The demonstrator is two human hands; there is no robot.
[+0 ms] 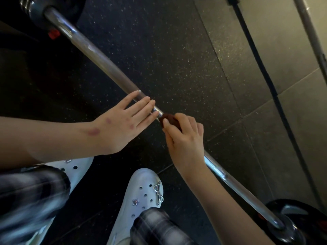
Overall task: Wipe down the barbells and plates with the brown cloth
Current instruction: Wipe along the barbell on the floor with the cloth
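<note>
A long steel barbell [99, 57] runs diagonally from the top left to the bottom right, just above a dark speckled floor. A black plate [293, 220] sits on its lower right end, and a dark collar and plate [33, 7] on its upper left end. My left hand [123, 121] lies flat on the bar's middle with straight fingers. Just to its right, my right hand [184, 137] grips the bar through a small bunched brown cloth [170, 119], which is mostly hidden under the fingers.
My two white clogs [141, 197] and dark trouser legs [35, 197] stand close under the bar at the bottom. A red clip [54, 34] sits beside the upper left collar. A black cable [265, 71] and a pale pole [307, 27] run down the right side over grey tiles.
</note>
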